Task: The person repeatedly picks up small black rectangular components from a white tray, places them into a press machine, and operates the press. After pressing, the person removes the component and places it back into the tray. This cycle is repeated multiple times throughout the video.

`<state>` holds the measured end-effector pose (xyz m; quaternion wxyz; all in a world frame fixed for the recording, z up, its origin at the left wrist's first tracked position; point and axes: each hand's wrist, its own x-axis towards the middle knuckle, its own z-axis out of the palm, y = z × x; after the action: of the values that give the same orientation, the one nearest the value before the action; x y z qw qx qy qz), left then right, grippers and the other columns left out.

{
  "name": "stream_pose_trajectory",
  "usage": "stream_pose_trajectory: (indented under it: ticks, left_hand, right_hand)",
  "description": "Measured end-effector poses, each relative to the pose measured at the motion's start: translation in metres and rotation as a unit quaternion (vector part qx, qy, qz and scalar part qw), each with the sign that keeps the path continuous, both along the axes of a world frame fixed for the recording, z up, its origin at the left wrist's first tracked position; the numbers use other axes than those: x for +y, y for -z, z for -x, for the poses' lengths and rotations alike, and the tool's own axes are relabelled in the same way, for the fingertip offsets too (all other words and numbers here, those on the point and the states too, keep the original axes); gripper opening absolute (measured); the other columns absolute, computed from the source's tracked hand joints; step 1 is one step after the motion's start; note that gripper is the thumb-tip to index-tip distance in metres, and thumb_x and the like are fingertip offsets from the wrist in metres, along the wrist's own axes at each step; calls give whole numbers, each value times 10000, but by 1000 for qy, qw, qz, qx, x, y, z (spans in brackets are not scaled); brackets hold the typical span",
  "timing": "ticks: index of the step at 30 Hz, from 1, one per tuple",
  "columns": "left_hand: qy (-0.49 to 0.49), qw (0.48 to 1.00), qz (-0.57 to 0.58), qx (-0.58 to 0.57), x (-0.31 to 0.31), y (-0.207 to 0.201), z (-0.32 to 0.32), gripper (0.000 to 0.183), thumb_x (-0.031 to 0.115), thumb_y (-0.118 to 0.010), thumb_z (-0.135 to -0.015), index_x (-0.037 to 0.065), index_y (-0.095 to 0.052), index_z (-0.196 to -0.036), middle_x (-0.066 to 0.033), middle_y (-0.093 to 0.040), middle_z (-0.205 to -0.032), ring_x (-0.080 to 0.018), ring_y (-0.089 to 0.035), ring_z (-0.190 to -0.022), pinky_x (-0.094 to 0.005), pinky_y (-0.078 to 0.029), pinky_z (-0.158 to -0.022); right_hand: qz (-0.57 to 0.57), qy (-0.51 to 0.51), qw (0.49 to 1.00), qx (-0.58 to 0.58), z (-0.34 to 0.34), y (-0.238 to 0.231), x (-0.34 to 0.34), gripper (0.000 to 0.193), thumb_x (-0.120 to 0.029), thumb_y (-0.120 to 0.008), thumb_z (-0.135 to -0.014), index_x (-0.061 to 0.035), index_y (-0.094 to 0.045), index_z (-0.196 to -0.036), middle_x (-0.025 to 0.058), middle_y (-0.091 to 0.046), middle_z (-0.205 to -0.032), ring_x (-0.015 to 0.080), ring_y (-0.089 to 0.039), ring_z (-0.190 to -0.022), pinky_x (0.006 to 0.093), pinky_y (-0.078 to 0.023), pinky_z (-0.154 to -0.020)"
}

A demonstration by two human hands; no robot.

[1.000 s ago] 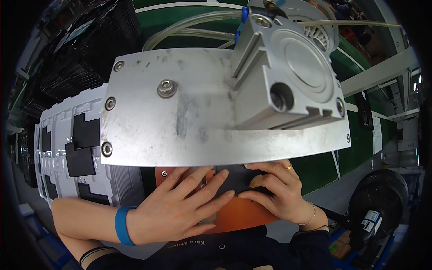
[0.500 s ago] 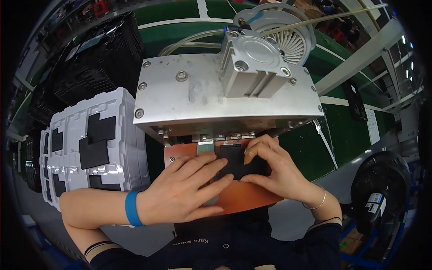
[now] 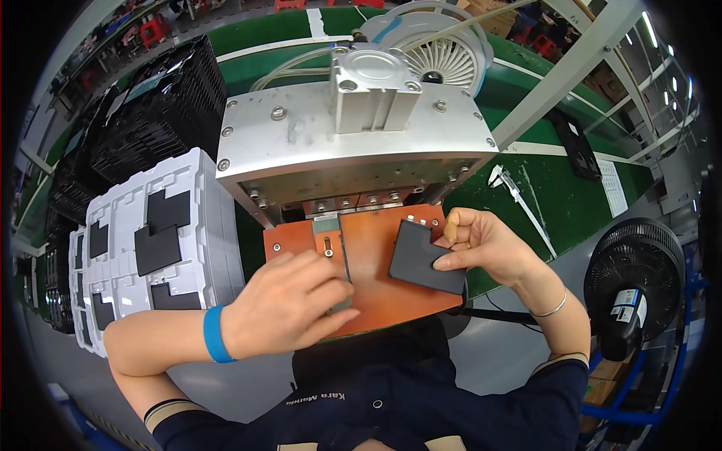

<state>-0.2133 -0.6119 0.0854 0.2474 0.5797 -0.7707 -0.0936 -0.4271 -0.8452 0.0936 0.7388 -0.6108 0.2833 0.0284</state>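
My right hand (image 3: 485,252) pinches a flat black L-shaped piece (image 3: 421,263) by its inner corner, between thumb and fingers. The piece has small silver tabs on its far edge and is tilted over the right part of an orange base plate (image 3: 372,252). A tan cover sits on one fingertip of this hand. My left hand (image 3: 289,308) is over the plate's left part, its fingers loosely bent and apart, with nothing visible in them. Beside its fingertips is a slotted metal guide (image 3: 328,244). Behind the plate stands a silver press (image 3: 289,139) with a cylinder block on top.
Stacked white trays (image 3: 207,225) with similar black pieces stand at the left, and black trays (image 3: 180,98) behind them. A caliper (image 3: 519,197) lies on the green bench at the right. A black fan (image 3: 639,278) stands far right; a white fan (image 3: 444,64) is behind the press.
The black piece has come out from under the press's front toward the right and nearer me, turned slightly, in my right hand. My left hand has drawn back left, off the piece.
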Motion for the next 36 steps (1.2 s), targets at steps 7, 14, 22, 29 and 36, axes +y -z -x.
stream_pose_trajectory:
  ticks: [7, 14, 22, 29, 36]
  left_hand:
    - [-119, 832, -289, 459, -11, -10, 8, 269, 203, -699, -923, -33, -665, -1048, -79, -714, -844, -63, -636, -759, -241, -511, -651]
    - [-129, 757, -236, 595, 29, -12, -2, 258, 80, -646, -947, -42, -607, -1172, -74, -681, -1107, -95, -620, -1009, -263, -528, -891]
    - [-490, 766, 114, 401, 160, -17, -101, 195, 183, -666, -925, 82, -672, -1092, -1, -710, -947, -51, -649, -749, -181, -469, -534]
    - [-520, 683, 192, 477, 258, 0, -218, 250, 190, -600, -985, 125, -652, -1220, 43, -692, -1046, -5, -623, -761, -144, -481, -562]
    - [-633, 687, 143, 326, 221, -3, -198, 489, 385, -655, -920, 72, -599, -1292, 2, -648, -1119, -90, -592, -951, -252, -452, -670]
  right_hand:
    - [17, -79, 990, -119, -19, 0, 51, 290, 44, -768, -800, -55, -496, -821, 57, -624, -1041, 90, -602, -957, 259, -505, -865]
    - [-15, -53, 990, -129, -40, 7, 67, 216, -5, -731, -852, -7, -572, -998, 84, -663, -960, 123, -673, -866, 233, -533, -780]
    - [683, -10, 709, -178, -11, 21, 53, 93, -79, -767, -791, -52, -716, -863, 51, -607, -708, 192, -615, -666, 285, -495, -593]
    - [732, 9, 676, -86, -18, 38, 45, 256, -169, -688, -864, -98, -694, -1110, 72, -579, -832, 264, -613, -752, 369, -509, -631]
    - [724, 6, 689, -33, -22, 36, 26, 290, -241, -640, -908, -105, -671, -1163, 106, -570, -869, 308, -617, -784, 392, -509, -665]
